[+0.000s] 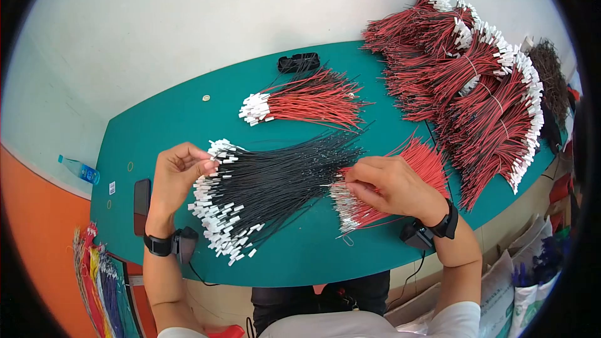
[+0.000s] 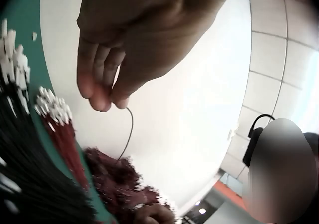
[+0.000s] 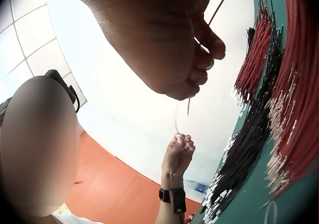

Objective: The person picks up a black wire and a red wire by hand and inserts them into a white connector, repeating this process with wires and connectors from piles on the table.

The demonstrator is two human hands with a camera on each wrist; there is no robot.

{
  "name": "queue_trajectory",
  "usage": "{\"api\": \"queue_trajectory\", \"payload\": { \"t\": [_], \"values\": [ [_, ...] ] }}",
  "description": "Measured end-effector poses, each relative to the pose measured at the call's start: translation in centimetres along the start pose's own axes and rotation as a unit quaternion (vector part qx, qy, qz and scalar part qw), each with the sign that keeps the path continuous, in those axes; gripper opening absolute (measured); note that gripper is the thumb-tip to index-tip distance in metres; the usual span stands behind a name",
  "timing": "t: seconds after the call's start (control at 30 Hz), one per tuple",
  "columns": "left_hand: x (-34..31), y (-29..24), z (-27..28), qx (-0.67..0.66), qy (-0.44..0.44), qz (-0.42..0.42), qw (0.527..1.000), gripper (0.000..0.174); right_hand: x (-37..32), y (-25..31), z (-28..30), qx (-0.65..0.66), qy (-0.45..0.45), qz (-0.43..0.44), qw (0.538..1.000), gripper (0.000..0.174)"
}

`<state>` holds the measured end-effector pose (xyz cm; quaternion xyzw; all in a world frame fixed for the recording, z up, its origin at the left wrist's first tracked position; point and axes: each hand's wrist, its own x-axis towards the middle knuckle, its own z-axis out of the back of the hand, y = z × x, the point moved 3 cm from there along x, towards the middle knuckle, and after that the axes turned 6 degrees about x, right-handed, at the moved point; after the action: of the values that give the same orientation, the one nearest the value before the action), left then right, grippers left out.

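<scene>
My left hand [image 1: 175, 178] is over the white-connector ends of a fanned pile of black wires [image 1: 282, 169]. Its thumb and fingertips pinch one thin dark wire [image 2: 132, 126], which curves away from them in the left wrist view; the end inside the fingers is hidden. Over the bare-tipped ends of a red wire pile [image 1: 429, 166], my right hand [image 1: 397, 184] pinches a single red wire [image 3: 222, 5]. A short tip [image 3: 188, 107] pokes out below those fingers in the right wrist view.
Behind the black pile lies a red-and-black bundle [image 1: 313, 99] with white connectors, near a black case [image 1: 294, 63]. Large tied bundles [image 1: 438, 87] are heaped at the right back of the green table [image 1: 169, 119]. A phone [image 1: 142, 206] and a bottle [image 1: 81, 169] are at the left.
</scene>
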<state>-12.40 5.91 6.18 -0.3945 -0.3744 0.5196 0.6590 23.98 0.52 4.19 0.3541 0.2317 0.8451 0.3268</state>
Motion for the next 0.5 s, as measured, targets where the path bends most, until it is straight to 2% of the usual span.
{"api": "queue_trajectory", "payload": {
  "t": [0.13,0.23,0.43,0.5],
  "values": [
    [0.2,-3.2,-3.4,-0.136,0.036,-0.038,0.989,0.007,0.1,0.5,0.4,0.034,-0.056,0.029,0.997,0.009],
    [0.5,-3.4,-7.9,-0.166,0.088,-0.034,0.981,0.009,0.1,1.0,0.7,0.026,-0.069,0.044,0.996,0.010],
    [0.7,-1.6,-14.0,-0.203,0.148,0.055,0.967,0.021,-0.1,1.1,0.6,0.008,-0.081,0.052,0.995,0.011],
    [0.6,-1.1,-14.5,-0.203,0.159,0.051,0.965,0.022,0.0,1.1,0.5,0.006,-0.082,0.045,0.996,0.011]
  ]
}}
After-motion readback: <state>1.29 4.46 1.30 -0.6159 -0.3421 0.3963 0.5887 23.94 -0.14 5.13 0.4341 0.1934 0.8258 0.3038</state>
